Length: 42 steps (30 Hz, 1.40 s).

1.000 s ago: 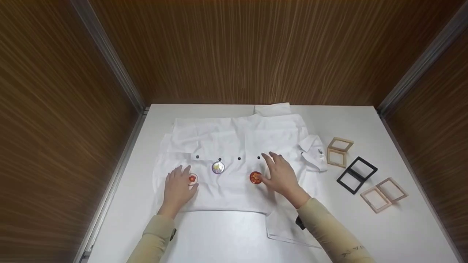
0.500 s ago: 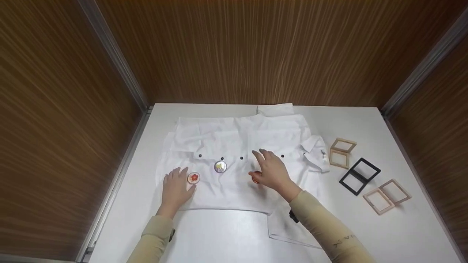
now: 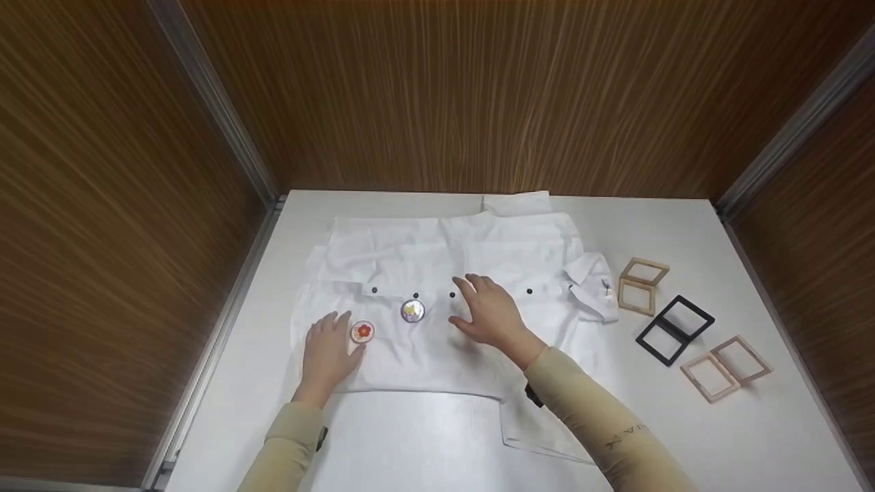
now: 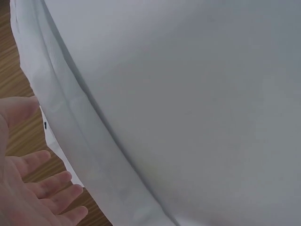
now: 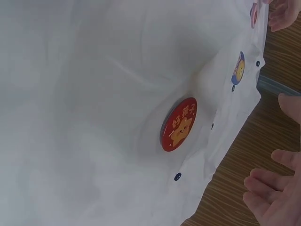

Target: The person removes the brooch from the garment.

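Note:
A white button-up shirt (image 3: 437, 362) is spread out with several round badges on it. My left hand (image 3: 329, 352) lies over its left part, fingers spread, beside a badge with a red flower (image 3: 362, 332). In the left wrist view, the same hand (image 4: 37, 188) shows relaxed fingers and thumb near the fabric edge. My right hand (image 3: 492, 314) hovers over the shirt's middle, fingers extended and holding nothing. It hides the red badge in the head view. The right wrist view shows that red star badge (image 5: 178, 125) lying on the cloth. A purple-rimmed badge (image 3: 413, 311) sits between the hands.
On the right of the white table (image 3: 410, 444) stand three unfolded hinged frames: a tan one (image 3: 636, 296), a black one (image 3: 673, 330) and a pink one (image 3: 711, 376). Wood-grain panels (image 3: 437, 96) close off the back and both sides.
My right hand has moved left, from beside the red badge to over it, covering it in the head view. The left hand stays nearly in place beside the flower badge.

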Each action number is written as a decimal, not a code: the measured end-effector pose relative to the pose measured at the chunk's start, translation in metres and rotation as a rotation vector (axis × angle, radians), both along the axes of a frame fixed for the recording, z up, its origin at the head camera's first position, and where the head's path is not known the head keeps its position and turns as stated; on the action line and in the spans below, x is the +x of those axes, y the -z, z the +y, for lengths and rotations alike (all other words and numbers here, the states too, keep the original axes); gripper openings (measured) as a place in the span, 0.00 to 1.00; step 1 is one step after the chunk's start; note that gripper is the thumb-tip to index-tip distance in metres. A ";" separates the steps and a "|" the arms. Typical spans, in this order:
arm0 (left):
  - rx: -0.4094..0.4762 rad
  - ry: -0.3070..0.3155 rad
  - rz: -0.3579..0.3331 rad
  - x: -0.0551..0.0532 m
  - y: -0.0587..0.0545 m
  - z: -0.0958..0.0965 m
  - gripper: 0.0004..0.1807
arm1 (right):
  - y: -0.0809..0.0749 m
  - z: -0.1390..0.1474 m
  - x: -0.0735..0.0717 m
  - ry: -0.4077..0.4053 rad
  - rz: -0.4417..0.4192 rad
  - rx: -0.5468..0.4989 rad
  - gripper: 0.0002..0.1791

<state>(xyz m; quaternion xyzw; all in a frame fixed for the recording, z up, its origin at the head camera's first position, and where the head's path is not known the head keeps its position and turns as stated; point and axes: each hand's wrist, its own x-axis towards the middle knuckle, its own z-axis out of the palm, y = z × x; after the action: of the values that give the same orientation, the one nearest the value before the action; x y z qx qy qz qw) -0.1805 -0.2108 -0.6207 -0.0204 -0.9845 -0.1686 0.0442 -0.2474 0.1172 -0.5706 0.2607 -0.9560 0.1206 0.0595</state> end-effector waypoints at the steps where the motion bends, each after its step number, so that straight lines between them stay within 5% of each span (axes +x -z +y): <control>1: 0.003 -0.001 0.001 0.000 0.000 0.000 0.39 | 0.000 -0.002 -0.001 -0.005 0.003 0.001 0.42; 34: -0.023 -0.009 -0.029 -0.001 0.005 0.001 0.40 | 0.007 -0.065 0.000 -0.210 0.040 0.031 0.42; 42: -0.006 -0.003 -0.045 -0.001 0.008 0.004 0.39 | 0.010 -0.083 0.002 -0.239 -0.032 0.005 0.43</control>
<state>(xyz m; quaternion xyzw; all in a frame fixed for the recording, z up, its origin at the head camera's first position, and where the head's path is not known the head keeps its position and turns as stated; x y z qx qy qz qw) -0.1818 -0.2072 -0.6291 -0.0152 -0.9857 -0.1661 0.0222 -0.2456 0.0344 -0.5807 0.3710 -0.9192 0.1286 0.0286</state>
